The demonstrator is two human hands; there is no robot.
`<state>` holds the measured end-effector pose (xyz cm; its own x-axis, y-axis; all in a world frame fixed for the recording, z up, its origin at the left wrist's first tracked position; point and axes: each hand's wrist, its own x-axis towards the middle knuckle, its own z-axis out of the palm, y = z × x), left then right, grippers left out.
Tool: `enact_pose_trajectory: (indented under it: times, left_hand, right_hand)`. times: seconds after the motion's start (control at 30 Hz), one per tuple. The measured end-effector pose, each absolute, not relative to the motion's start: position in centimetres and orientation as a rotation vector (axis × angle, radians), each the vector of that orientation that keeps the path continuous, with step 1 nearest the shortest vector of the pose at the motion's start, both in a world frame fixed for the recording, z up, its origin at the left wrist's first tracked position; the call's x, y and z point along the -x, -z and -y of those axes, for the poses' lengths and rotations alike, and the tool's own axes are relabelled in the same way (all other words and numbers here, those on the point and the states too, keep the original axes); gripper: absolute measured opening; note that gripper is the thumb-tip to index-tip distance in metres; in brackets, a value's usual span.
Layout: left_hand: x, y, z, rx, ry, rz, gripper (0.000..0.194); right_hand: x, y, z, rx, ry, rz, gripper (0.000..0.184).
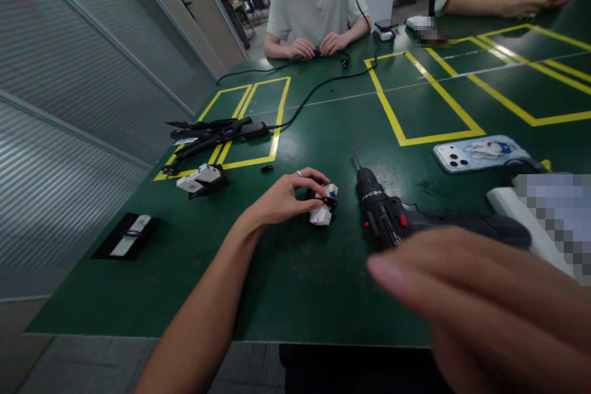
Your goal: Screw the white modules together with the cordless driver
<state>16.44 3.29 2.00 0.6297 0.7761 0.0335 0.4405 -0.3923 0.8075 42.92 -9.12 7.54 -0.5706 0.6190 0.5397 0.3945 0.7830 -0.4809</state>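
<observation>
My left hand (289, 197) reaches across the green table (295, 283) and pinches a small white and black part (323, 204) with its fingertips; a ring shows on one finger. Just right of that part lies a black cordless drill (392, 215) on its side, its bit pointing away from me. My right hand (489, 308) hovers large and blurred close to the camera, fingers stretched out flat and pointing left, above the drill's handle, holding nothing.
A second white part (199, 178), black cabled tools (207, 132) and a small black piece (266, 168) lie at the left. A black pad with a white strip (129, 237) sits near the left edge. A phone (480, 152) lies right. Two other people sit across.
</observation>
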Motion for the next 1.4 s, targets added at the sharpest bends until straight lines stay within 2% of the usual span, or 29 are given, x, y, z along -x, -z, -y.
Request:
enact_pose_trajectory:
  times: [0.03,0.17,0.23,0.47,0.63,0.93,1.4]
  left_hand:
    - [-16.5,-2.0,-3.2,-2.053,-0.528,-0.955,0.015]
    - [-16.7,-1.9,-3.2,-2.088,-0.538,-1.000,0.011]
    - [-16.9,-1.8,-3.2,-2.101,-0.544,-1.016,0.011]
    - [-17.1,-1.6,-3.2,-2.096,-0.579,-1.009,0.012]
    - [-17.3,-1.7,-3.1,-2.103,-0.556,-0.993,0.011]
    - [-17.5,-1.6,-2.8,-2.113,-0.500,-0.980,0.009]
    - [-17.4,-1.4,-3.1,-2.136,-0.552,-0.976,0.013]
  right_hand:
    - [-42.6,-7.4,7.9,0.820,-0.370,2.269,0.039]
    - [-39.9,-4.9,2.9,1.097,-0.315,2.412,0.021]
    - [-38.6,-3.4,1.5,1.187,-0.268,2.506,0.019]
    - [-37.3,-0.7,1.0,1.167,-0.202,2.560,0.037]
    - [-37.4,-0.3,0.7,1.160,-0.334,2.490,0.026]
    - [-37.5,-0.5,0.9,1.165,-0.436,2.389,0.026]
    - [-37.8,-0.7,0.9,1.251,-0.286,2.316,0.025]
